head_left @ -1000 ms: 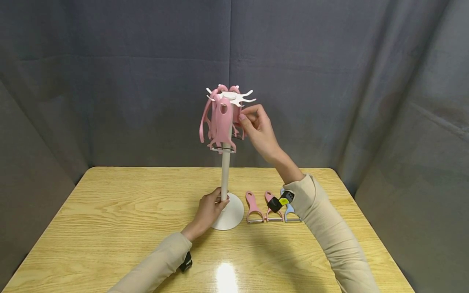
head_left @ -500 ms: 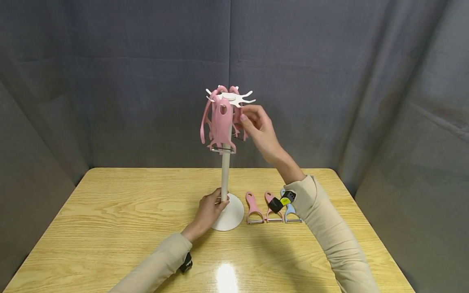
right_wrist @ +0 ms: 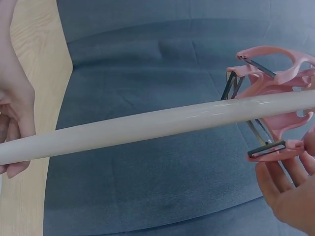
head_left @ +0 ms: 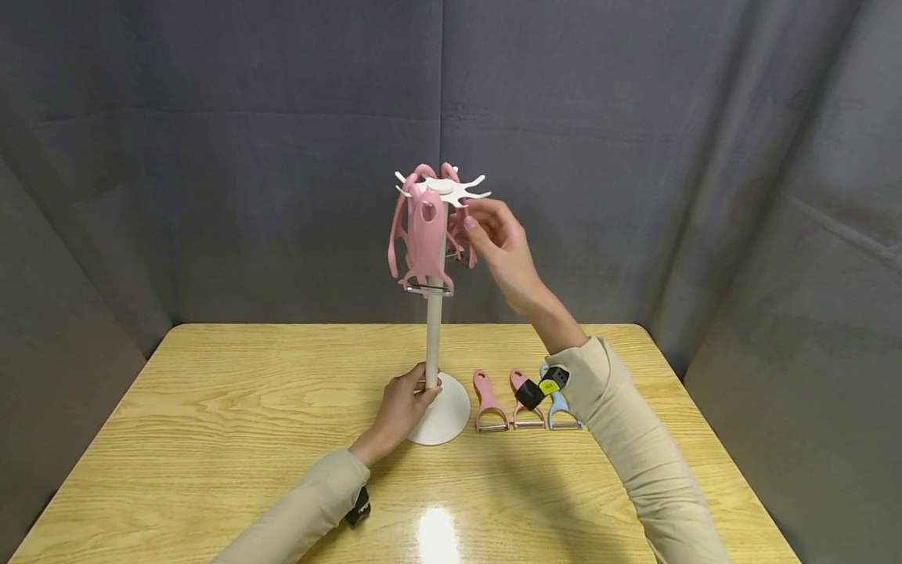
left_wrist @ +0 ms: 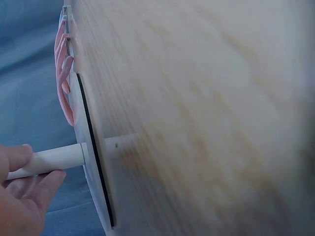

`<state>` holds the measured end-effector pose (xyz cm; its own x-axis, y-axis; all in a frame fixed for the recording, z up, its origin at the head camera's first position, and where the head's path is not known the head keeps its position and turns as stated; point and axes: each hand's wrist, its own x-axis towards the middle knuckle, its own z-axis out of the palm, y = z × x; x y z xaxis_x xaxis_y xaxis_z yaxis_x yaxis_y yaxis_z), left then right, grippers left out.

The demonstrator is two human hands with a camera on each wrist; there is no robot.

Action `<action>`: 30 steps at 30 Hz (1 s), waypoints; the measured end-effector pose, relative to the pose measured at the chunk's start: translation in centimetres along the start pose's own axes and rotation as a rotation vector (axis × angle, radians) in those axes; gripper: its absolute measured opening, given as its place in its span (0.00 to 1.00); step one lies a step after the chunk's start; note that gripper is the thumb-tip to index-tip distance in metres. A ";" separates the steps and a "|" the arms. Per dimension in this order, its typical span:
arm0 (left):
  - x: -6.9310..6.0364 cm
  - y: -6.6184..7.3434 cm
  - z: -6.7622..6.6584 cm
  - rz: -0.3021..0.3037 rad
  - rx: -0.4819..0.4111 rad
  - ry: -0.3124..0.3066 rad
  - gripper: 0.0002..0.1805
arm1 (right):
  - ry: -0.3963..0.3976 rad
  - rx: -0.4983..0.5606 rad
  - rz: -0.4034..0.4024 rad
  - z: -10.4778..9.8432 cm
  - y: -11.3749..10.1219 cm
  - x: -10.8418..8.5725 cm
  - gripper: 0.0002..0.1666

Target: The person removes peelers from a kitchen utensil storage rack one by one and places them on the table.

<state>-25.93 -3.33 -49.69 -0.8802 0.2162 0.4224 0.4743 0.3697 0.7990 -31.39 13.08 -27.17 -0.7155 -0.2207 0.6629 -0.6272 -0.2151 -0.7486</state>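
A white stand [head_left: 434, 337] with a round base and a ring of hooks [head_left: 458, 190] on top stands upright on the table. Several pink Y-shaped peelers hang from its hooks, one pink peeler [head_left: 426, 243] in front with its blade down. My left hand [head_left: 396, 407] grips the pole low down, just above the base. Up at the right side of the hooks, my right hand [head_left: 506, 254] pinches a pink peeler [right_wrist: 294, 144] between thumb and fingers. That peeler's handle is partly hidden by the fingers, and I cannot tell whether its hole is on a hook.
Right of the base lie a pink peeler [head_left: 488, 401], a second pink peeler [head_left: 517, 379] and a light blue peeler [head_left: 559, 406], the last two partly covered by the right wrist's camera. Grey curtains [head_left: 282, 196] surround the wooden table [head_left: 247, 392].
My right hand has shifted very slightly right at the hooks, still pinching the peeler. The hanging peelers have shifted a little. My left hand keeps its place on the pole.
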 end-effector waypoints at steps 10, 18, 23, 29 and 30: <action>0.0 0.0 0.0 0.002 0.007 0.002 0.15 | 0.018 -0.045 0.013 -0.2 -0.1 -0.1 0.17; 0.0 0.1 -0.1 0.002 0.013 0.005 0.14 | 0.015 -0.048 -0.027 -0.3 0.0 0.2 0.15; 0.0 0.1 -0.1 0.001 0.008 -0.001 0.15 | 0.021 -0.020 -0.052 -0.2 0.0 0.4 0.14; 0.1 0.1 -0.1 -0.010 -0.004 -0.006 0.15 | 0.049 -0.019 -0.067 -0.1 -0.1 0.6 0.14; 0.0 0.1 -0.1 -0.011 -0.005 -0.006 0.15 | 0.059 -0.027 -0.063 -0.1 -0.2 0.6 0.14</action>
<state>-25.90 -3.34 -49.53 -0.8852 0.2178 0.4110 0.4645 0.3679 0.8055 -31.75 13.10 -26.65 -0.6909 -0.1505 0.7071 -0.6791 -0.2005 -0.7061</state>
